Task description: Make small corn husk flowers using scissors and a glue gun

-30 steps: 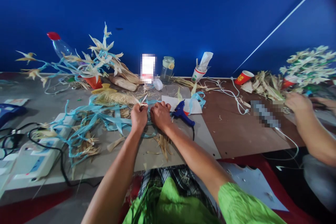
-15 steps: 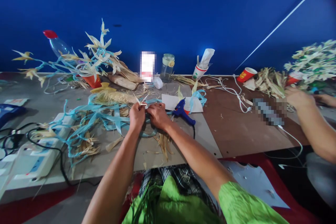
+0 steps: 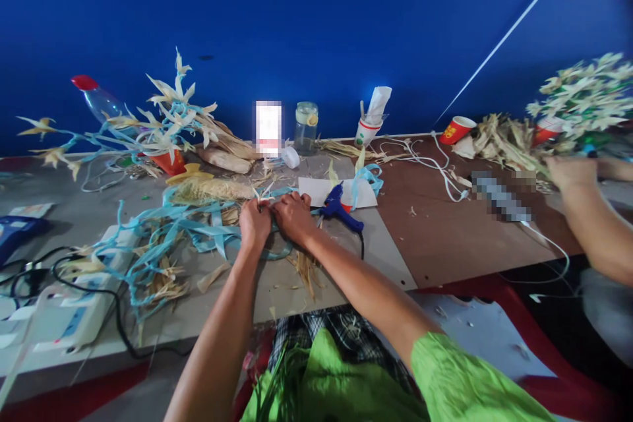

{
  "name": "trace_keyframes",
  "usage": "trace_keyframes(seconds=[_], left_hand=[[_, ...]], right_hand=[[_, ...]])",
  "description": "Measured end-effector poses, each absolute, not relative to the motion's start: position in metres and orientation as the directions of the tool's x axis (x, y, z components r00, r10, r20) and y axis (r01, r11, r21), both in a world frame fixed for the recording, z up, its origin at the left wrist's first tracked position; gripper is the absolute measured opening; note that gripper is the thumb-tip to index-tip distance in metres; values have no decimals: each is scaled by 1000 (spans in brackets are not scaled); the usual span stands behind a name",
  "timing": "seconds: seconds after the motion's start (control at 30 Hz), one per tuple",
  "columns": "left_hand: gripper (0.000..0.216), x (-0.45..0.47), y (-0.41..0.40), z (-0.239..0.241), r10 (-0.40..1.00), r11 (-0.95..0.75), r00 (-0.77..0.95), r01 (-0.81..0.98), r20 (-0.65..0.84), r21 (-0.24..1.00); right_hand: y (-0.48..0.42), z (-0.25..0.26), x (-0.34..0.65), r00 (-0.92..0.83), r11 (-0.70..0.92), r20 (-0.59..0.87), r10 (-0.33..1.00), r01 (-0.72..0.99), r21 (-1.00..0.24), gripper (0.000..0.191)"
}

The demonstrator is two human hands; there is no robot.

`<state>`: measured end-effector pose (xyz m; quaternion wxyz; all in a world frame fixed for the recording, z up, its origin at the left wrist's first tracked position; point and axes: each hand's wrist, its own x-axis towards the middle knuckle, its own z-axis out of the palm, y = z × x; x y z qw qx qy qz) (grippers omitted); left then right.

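Observation:
My left hand (image 3: 254, 224) and my right hand (image 3: 293, 216) are closed side by side over the grey board (image 3: 316, 277), pinching a small pale husk flower (image 3: 266, 196) whose pointed tips stick up between them. Light blue ribbon strips (image 3: 188, 227) trail from under both hands to the left. A blue glue gun (image 3: 340, 208) lies just right of my right hand, beside a white sheet of paper (image 3: 319, 190).
Dried husk scraps litter the board. At the back stand a husk-flower spray (image 3: 168, 115), a red-capped bottle (image 3: 96, 100), a glass jar (image 3: 305, 126) and paper cups (image 3: 368, 128). White power strips (image 3: 64, 320) and black cables lie left. Another person's arm (image 3: 591, 217) works at the right.
My hands have closed tighter together over the husk flower and shifted slightly left. The view has tilted a little. The other person's hand has moved further right.

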<state>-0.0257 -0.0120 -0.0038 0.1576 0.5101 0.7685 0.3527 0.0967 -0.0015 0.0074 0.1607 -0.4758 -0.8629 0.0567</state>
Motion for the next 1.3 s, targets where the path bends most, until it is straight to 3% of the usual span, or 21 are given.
trace_keyframes(seconds=[0.3, 0.4, 0.47, 0.53, 0.6, 0.67, 0.77, 0.87, 1.1, 1.3], left_hand=[[28, -23, -15, 6, 887, 196, -425, 700, 180, 687], [28, -23, -15, 8, 886, 164, -425, 663, 187, 730], [27, -24, -15, 8, 882, 159, -440, 614, 167, 773], [26, -24, -16, 7, 877, 158, -458, 559, 144, 814], [27, -23, -16, 8, 870, 132, -475, 485, 134, 865], [23, -21, -17, 9, 867, 73, -489, 315, 96, 946], [32, -14, -19, 15, 908, -3, -416, -108, -43, 994], [40, -8, -22, 20, 952, -15, -295, -310, -82, 951], [29, -7, -20, 12, 957, -51, -290, -194, -7, 980], [29, -8, -21, 12, 949, -50, -314, -214, -20, 976]], right_hand=[[-2, 7, 94, -464, 502, 196, 864, 825, -260, 24], [4, 8, 99, -325, 409, 271, 906, 839, -360, 19], [11, 10, 104, -194, 338, 316, 929, 791, -510, 16], [19, 13, 110, -98, 302, 311, 945, 625, -720, 13], [27, 14, 116, -49, 259, 258, 965, 337, -905, 12], [32, 15, 120, -55, 183, 181, 982, 33, -983, 15], [31, 15, 121, -132, 78, 109, 985, -219, -973, 19], [22, 13, 115, -196, 36, 86, 977, -241, -970, 20], [8, 8, 103, -203, 162, 167, 965, -44, -986, 13], [9, 17, 110, -273, 47, 86, 958, -147, -988, 24]])
